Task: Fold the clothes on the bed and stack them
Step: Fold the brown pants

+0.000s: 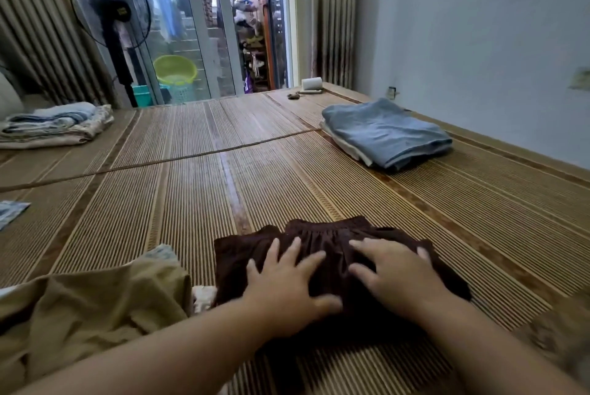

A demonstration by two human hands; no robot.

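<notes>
Fold in progress on the brown garment

Far left, a pile of folded linens sits by the curtain; near left, a khaki garment lies heaped and unfolded, just beside the brown one. The left hand rests flat on the brown cloth, fingers straight and spread, grasping nothing; the right hand lies beside it the same way, palm down, fingers released. That garment lies on the bamboo mat near the bed's near edge, gathered waistband away from the person. I judge this a pressing and smoothing step; next comes one more fold, then a carry to the blue stack far right, close to the wall. Open mat between gives room for that carry, though the stack sits near the bed's right edge
</notes>
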